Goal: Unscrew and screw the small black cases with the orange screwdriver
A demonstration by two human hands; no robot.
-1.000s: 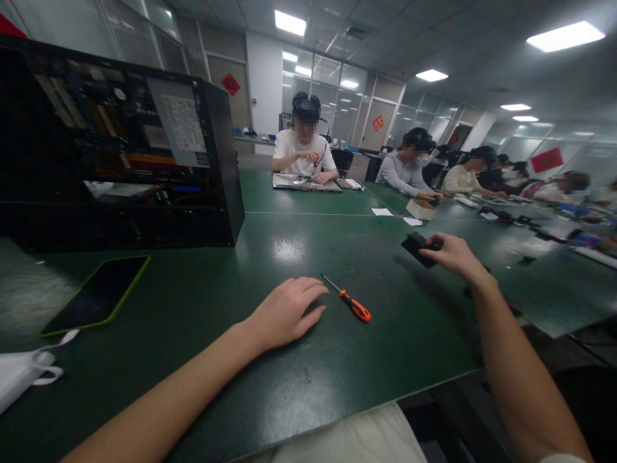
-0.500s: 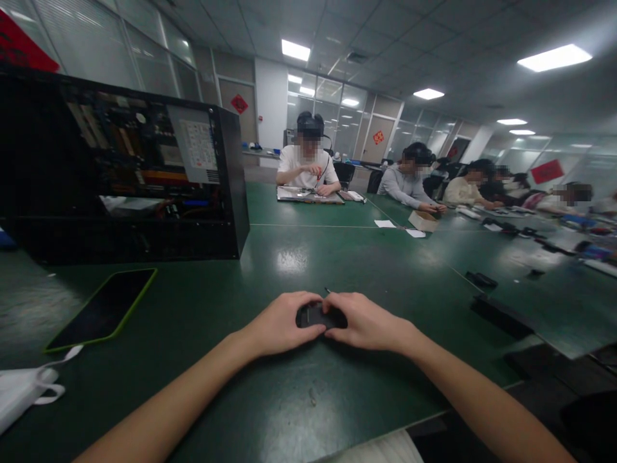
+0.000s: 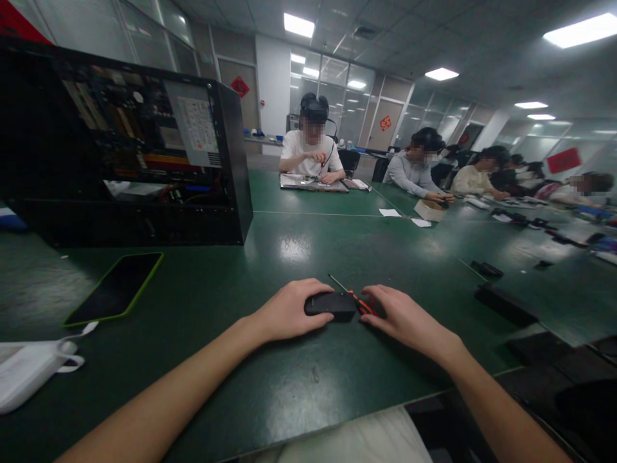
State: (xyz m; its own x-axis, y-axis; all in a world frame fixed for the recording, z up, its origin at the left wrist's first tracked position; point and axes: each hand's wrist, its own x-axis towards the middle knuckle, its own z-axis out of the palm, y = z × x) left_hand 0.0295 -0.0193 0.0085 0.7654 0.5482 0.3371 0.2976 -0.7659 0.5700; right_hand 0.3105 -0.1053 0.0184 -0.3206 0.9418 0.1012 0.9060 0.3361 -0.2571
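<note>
A small black oblong block (image 3: 337,307) lies on the green table, squared off at its right end; its exact kind is not clear. My left hand (image 3: 294,310) curls around its left part, fingers behind and thumb in front. To the right of it is a screwdriver (image 3: 353,295) with an orange and black handle, its thin shaft slanting away to the upper left behind the block. My right hand (image 3: 393,312) is at the handle, thumb and forefinger apart on either side of it. Part of the handle is hidden by that hand.
An opened black computer case (image 3: 247,173) stands at the left. A phone with a green edge (image 3: 118,289) and a white object with a strap (image 3: 33,373) lie nearer. Across the table a person (image 3: 311,151) works over a flat panel. Dark objects (image 3: 504,305) lie at the right.
My right hand has let go of the block and moved right to the screwdriver's handle. My left hand still holds the block. The view has tilted slightly down.
</note>
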